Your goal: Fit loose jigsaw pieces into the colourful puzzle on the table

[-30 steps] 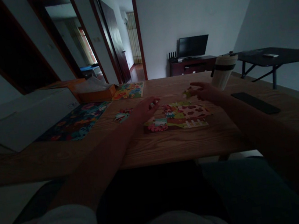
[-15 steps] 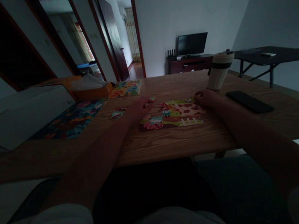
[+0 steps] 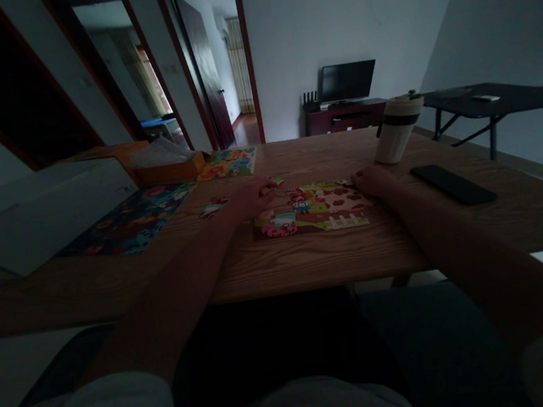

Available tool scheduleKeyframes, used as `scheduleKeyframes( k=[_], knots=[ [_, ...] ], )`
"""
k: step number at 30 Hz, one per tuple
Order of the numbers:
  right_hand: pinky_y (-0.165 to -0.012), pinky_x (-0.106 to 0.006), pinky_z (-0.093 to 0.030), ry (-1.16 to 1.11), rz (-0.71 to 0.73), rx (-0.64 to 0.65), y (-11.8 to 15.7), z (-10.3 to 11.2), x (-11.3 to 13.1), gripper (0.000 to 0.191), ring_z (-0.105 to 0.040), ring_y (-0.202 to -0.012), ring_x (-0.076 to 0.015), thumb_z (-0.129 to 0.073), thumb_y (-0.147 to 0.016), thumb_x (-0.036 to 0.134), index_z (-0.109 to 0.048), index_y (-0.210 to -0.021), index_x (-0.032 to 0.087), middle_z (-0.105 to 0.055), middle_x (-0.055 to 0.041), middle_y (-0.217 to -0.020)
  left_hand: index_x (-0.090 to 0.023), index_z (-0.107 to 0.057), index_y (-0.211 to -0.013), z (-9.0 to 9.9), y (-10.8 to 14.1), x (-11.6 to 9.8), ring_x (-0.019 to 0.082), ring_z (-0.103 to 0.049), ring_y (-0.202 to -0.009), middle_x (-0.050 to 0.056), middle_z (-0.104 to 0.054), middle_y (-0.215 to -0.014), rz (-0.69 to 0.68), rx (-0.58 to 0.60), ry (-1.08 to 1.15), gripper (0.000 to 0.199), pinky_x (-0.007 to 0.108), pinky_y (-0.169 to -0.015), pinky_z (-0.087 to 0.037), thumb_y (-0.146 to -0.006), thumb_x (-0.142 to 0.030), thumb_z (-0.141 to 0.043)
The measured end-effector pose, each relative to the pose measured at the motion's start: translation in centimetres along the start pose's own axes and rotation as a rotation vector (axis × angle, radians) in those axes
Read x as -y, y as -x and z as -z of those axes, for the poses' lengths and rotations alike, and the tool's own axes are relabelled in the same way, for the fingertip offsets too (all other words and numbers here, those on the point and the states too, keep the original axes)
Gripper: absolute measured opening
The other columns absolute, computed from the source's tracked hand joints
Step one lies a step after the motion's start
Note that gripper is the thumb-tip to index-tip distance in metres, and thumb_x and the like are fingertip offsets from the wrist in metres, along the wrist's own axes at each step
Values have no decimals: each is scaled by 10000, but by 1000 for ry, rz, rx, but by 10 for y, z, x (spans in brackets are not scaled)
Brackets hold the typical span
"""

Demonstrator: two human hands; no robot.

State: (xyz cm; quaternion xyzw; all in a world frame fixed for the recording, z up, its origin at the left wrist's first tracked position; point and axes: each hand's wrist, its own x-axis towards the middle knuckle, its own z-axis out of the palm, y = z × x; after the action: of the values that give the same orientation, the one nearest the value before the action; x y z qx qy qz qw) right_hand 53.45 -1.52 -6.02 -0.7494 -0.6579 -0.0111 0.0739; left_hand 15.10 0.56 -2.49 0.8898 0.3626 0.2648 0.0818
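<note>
A partly assembled jigsaw puzzle [image 3: 320,207], with a farm scene of a cow, a figure and a white fence, lies flat on the wooden table [image 3: 280,266]. At its upper left, my left hand [image 3: 254,196] has its fingers bent around a small puzzle piece [image 3: 277,181], mostly hidden by the fingertips. My right hand [image 3: 370,181] rests at the puzzle's right edge with fingers curled against it; the fingertips are hard to see in the dim light. Loose puzzle pieces [image 3: 212,208] lie left of my left hand, partly behind the wrist.
A dark blue picture puzzle [image 3: 127,222] lies at left beside a white box [image 3: 45,212]. Farther back are an orange box [image 3: 170,170] and a yellow puzzle [image 3: 229,163]. A tumbler [image 3: 397,132] and a black phone [image 3: 452,183] are at right.
My hands stay in nearly the same places, with the right fingers drawn slightly closer together. The puzzle has not visibly moved; the view has shifted slightly.
</note>
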Motion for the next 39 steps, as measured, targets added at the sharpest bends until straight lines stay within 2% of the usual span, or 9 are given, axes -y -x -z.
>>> scheduleKeyframes(
  k=[9,13,17,20,27,31,35,39],
  knots=[
    [-901,-406,-499,-37,40,4,5,4,4,497,-689,-1073,-329,-340,-1033,384,-769,-1161,169,-730,-197,-1202,-211,-705,-1145,16,2,5,174,-645,-827,78,-713,-1089,63,-70,12,284,310,-769,-516,-961,-355,-542],
    [-894,-390,-505,-112,54,19,7,7,3,452,-693,-1049,-317,-445,-1002,482,-762,-1168,205,-746,-163,-1178,-195,-703,-1156,15,1,7,172,-640,-805,83,-713,-1060,34,-53,5,292,315,-765,-506,-963,-342,-542],
    [-861,-397,-516,-115,49,49,9,8,3,545,-694,-1021,-320,-549,-930,622,-723,-1218,193,-737,-171,-1170,-205,-699,-1185,13,1,11,175,-638,-794,75,-715,-1028,40,-36,-8,306,318,-760,-506,-959,-350,-552],
    [-854,-414,-518,-98,43,55,9,9,4,595,-688,-1033,-337,-583,-902,652,-700,-1248,182,-726,-191,-1180,-210,-702,-1186,13,1,11,176,-637,-791,75,-716,-1042,39,-44,3,309,324,-761,-511,-953,-350,-556],
    [-857,-433,-517,-62,37,89,12,11,10,581,-689,-1034,-347,-570,-914,646,-681,-1272,202,-728,-182,-1171,-213,-707,-1206,15,2,6,190,-650,-844,86,-723,-1090,42,-24,2,323,325,-779,-517,-947,-333,-555],
    [-885,-409,-515,-86,70,63,13,11,10,512,-689,-1052,-319,-524,-958,591,-689,-1273,222,-730,-158,-1186,-205,-703,-1212,15,2,5,187,-649,-825,84,-720,-1078,34,-17,2,327,324,-777,-512,-948,-331,-556],
    [-922,-402,-503,-59,118,49,11,10,10,508,-679,-1080,-320,-549,-956,534,-681,-1305,188,-715,-165,-1238,-176,-698,-1197,11,2,9,187,-645,-803,92,-718,-1063,10,-10,-10,336,323,-762,-510,-937,-348,-571],
    [-941,-397,-501,-44,136,55,11,11,11,503,-670,-1106,-315,-542,-964,521,-689,-1307,185,-699,-168,-1273,-201,-699,-1181,5,0,13,181,-648,-799,80,-721,-1054,29,-1,-16,314,315,-765,-514,-929,-348,-584]
  ],
)
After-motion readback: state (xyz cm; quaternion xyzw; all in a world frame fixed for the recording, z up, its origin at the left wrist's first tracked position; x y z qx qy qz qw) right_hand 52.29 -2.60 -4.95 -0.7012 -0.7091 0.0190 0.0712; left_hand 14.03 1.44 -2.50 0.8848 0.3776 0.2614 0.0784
